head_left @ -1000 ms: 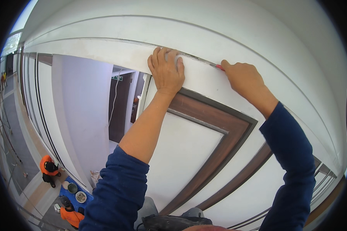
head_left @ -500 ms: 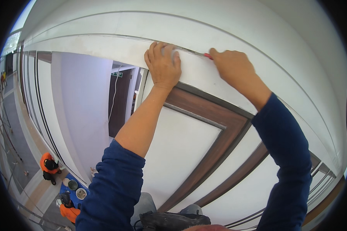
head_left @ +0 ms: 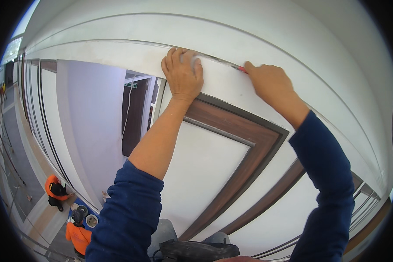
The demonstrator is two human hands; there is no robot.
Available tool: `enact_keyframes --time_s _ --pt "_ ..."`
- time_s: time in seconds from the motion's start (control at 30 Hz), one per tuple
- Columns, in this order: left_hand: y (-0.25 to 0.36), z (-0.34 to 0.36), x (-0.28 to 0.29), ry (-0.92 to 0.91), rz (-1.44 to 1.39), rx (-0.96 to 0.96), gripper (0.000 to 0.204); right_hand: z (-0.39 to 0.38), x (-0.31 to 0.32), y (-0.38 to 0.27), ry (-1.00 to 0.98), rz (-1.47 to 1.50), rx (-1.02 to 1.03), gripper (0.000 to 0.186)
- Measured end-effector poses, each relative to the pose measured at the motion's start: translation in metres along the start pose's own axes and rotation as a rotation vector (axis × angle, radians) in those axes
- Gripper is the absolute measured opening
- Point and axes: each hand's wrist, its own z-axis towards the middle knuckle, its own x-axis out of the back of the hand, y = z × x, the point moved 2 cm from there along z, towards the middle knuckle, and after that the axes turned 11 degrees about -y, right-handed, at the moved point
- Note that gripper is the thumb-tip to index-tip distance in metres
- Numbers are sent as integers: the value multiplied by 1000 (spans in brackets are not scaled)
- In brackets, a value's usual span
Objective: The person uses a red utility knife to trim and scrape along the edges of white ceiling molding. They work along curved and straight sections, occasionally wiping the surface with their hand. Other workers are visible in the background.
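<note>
My left hand (head_left: 183, 73) rests on a white horizontal band (head_left: 222, 76) high on the wall, fingers bent and apart at a thin dark groove along its upper edge. To the right, my right hand (head_left: 270, 87) grips a red-handled tool (head_left: 242, 69); its thin metal tip is at the groove, and its exact kind is unclear. Below the band is a white panel (head_left: 209, 166) framed in brown wood-look trim (head_left: 262, 153) with dark edging.
An open doorway (head_left: 134, 118) with a hanging white cable is at left. Far below, two workers in orange shirts (head_left: 78, 236) (head_left: 52, 185) are beside containers on a blue sheet (head_left: 97, 207). Metal scaffolding (head_left: 2, 148) runs along the far left. A dark bag (head_left: 194, 249) is near my knees.
My right hand shifted up-left, then slightly back right along the groove with the tool. The lower worker in orange has leaned toward the containers.
</note>
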Motion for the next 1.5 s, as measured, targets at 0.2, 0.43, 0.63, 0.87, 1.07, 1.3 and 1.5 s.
enact_keyframes --time_s 0.2,0.43,0.63,0.87,1.07,1.3,1.5 --pt "3 0 -3 6 -19 -7 26 5 8 -5 -40 -27 8 18" --pt "-3 1 2 11 -9 -14 25 -12 6 9 -111 -48 -35 17" --pt "1 1 -3 15 -11 -7 26 3 12 -15 -57 -20 -37 17" --pt "1 -2 -2 4 -35 -12 26 -12 6 7 -139 -58 -61 16" --pt "1 -2 -1 -5 29 -12 26 -18 3 0 -77 -48 -82 19" --pt "4 -10 -9 25 28 -83 24 -114 -21 88 -263 -204 -245 17" --pt "5 -2 -4 -6 21 -253 28 -231 -49 178 -145 -141 -505 16"
